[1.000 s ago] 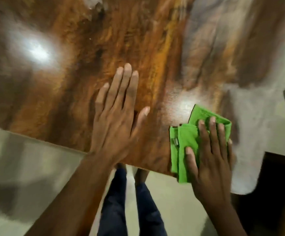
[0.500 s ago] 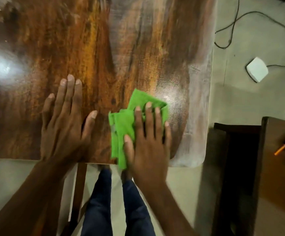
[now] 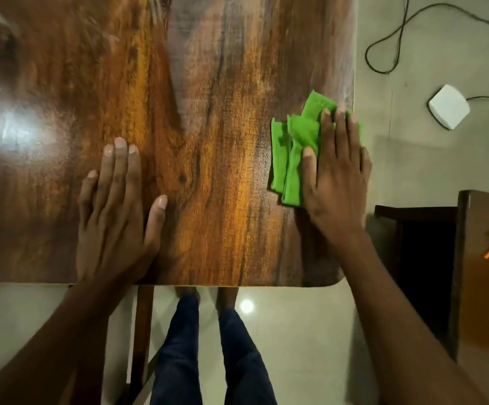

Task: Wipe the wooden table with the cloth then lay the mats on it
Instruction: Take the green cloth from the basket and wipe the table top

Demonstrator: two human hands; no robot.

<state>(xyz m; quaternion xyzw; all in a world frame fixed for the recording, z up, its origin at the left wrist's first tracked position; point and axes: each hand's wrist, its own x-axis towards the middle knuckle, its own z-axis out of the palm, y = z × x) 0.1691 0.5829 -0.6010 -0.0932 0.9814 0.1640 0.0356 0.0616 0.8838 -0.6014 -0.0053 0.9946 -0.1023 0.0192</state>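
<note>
Green cloth on glossy wooden tabletop

The crumpled, folded cloth (image 3: 294,153) is lying at 3 o'clock on the tabletop (image 3: 208,141), reaching its right edge.

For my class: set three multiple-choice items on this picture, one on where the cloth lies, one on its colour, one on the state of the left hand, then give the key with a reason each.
1. Where does the cloth lie on the table?
A. by its right edge
B. in its middle
C. under the left hand

2. What colour is the cloth?
A. white
B. green
C. orange

3. How is the left hand?
A. curled into a fist
B. gripping the cloth
C. flat on the table, fingers straight

Key: 1 A, the cloth sits under the right hand at the table's right edge. 2 B, it is bright green against the brown wood. 3 C, the palm rests on bare wood with fingers straight, well apart from the cloth.
</note>
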